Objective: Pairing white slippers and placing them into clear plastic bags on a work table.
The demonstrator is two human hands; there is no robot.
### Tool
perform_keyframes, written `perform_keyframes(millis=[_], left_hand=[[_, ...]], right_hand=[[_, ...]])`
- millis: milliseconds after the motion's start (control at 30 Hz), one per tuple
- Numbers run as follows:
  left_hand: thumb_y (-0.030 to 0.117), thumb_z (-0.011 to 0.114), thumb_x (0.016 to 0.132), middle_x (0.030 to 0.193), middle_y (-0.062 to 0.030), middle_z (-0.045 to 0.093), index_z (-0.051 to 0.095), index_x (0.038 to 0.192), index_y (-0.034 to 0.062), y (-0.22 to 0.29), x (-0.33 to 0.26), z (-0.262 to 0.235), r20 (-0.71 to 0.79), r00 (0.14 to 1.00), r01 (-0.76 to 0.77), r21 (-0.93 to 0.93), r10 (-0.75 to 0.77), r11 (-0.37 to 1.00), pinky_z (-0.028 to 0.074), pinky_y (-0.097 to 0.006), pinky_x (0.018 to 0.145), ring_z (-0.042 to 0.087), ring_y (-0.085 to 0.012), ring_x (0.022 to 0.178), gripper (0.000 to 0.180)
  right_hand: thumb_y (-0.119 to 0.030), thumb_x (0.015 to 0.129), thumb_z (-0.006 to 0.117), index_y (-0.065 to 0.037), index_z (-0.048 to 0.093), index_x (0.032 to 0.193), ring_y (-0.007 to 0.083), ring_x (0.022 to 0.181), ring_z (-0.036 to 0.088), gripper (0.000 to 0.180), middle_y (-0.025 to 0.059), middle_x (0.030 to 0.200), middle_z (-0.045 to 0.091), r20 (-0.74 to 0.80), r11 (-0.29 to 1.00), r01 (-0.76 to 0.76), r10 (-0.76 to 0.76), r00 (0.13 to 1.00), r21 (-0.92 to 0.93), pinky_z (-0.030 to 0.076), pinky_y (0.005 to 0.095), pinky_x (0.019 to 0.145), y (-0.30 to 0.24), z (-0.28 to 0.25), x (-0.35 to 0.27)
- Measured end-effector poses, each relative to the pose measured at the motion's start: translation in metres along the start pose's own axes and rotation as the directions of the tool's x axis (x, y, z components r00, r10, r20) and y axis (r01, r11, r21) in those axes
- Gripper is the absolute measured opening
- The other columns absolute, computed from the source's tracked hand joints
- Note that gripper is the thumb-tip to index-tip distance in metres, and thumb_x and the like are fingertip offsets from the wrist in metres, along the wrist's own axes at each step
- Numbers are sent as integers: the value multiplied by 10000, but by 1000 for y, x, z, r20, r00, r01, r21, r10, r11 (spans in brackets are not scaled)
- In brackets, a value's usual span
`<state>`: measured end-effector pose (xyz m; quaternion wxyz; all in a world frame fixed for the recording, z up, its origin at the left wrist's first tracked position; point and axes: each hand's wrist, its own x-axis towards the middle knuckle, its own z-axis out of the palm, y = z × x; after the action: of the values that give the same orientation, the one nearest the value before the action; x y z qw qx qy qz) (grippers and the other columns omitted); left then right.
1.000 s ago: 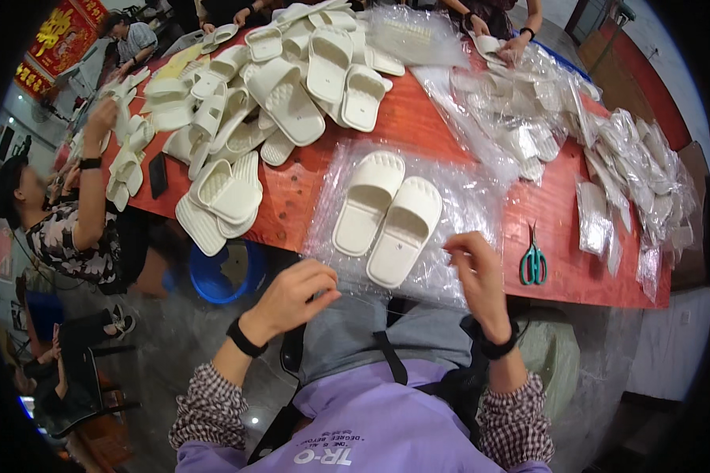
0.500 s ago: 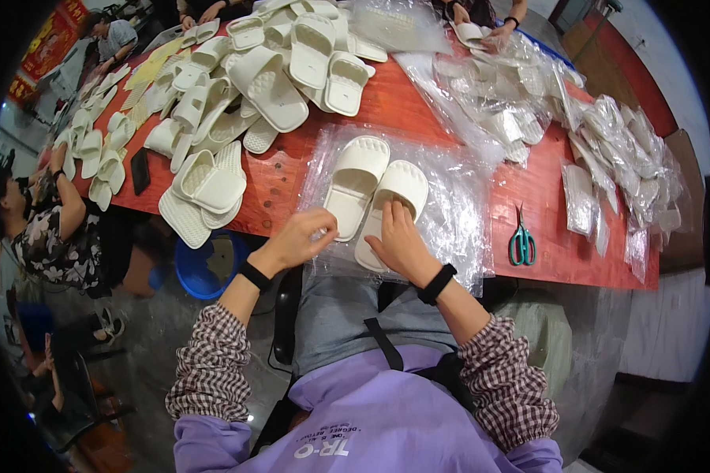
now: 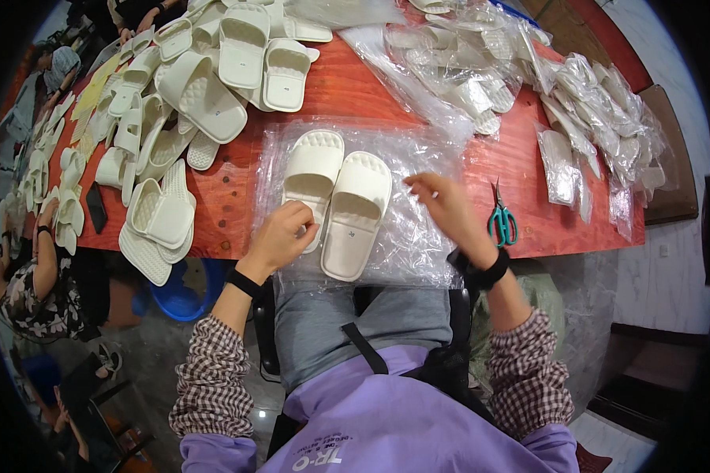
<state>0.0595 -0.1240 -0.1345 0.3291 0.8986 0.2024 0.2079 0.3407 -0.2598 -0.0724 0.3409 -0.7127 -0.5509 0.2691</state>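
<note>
Two cream slide slippers lie side by side on a stack of clear plastic bags [image 3: 418, 244] at the table's near edge, the left slipper [image 3: 312, 162] slightly farther away than the right slipper [image 3: 356, 236]. My left hand [image 3: 282, 239] is curled closed beside the left slipper's heel, covering part of it; whatever its fingers hold is hidden. Over the bags to the right of the pair is my right hand [image 3: 450, 209]. Its fingers are loosely bent and apart, with nothing visible in them, and it does not touch the slippers.
Loose slippers [image 3: 205, 98] are heaped at the far left of the red table [image 3: 237, 185]. Bagged slippers [image 3: 607, 134] pile up at the right. Green-handled scissors [image 3: 502, 221] lie right of my right hand. A blue bucket [image 3: 189, 292] stands below the table's edge.
My right hand has left the right slipper and moved right, over the bags. My left hand stays curled by the left slipper. The view has shifted, so the table's things appear farther left.
</note>
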Motion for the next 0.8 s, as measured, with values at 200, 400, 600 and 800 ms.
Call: perform_keyframes(millis=[200, 400, 600, 800], left_hand=[[96, 686, 796, 808, -120, 570, 539, 752, -1, 4, 0, -5, 100, 995, -30, 13, 29, 999, 468, -398, 673, 567, -311, 764, 181], [20, 677, 790, 864, -107, 608, 561, 770, -17, -5, -23, -46, -73, 987, 141, -62, -145, 988, 468, -321, 697, 589, -239, 774, 123], [17, 650, 792, 770, -116, 538, 536, 764, -9, -3, -17, -18, -76, 993, 86, -40, -88, 996, 448, -366, 657, 552, -287, 732, 121], [37, 638, 800, 750, -124, 521, 526, 763, -3, 1, 3, 3, -118, 982, 145, -2, -144, 989, 436, -392, 634, 538, -312, 717, 125]], right_hand=[[-113, 926, 547, 1, 669, 1055, 170, 776, 638, 212, 119, 869, 694, 41, 993, -13, 18, 999, -117, 496, 307, 709, 5, -22, 44], [-133, 920, 585, -5, 665, 1085, 182, 797, 660, 224, 129, 900, 701, 297, 999, 34, -24, 955, -31, 511, 320, 726, 2, -6, 15], [-105, 919, 588, -10, 660, 1102, 165, 775, 678, 219, 118, 885, 705, 390, 996, 70, -84, 917, 49, 528, 307, 711, -5, 0, 5], [-125, 892, 555, -21, 664, 1098, 316, 789, 673, 255, 240, 862, 673, 109, 983, -181, 182, 977, -18, 515, 382, 739, 17, -6, 36]])
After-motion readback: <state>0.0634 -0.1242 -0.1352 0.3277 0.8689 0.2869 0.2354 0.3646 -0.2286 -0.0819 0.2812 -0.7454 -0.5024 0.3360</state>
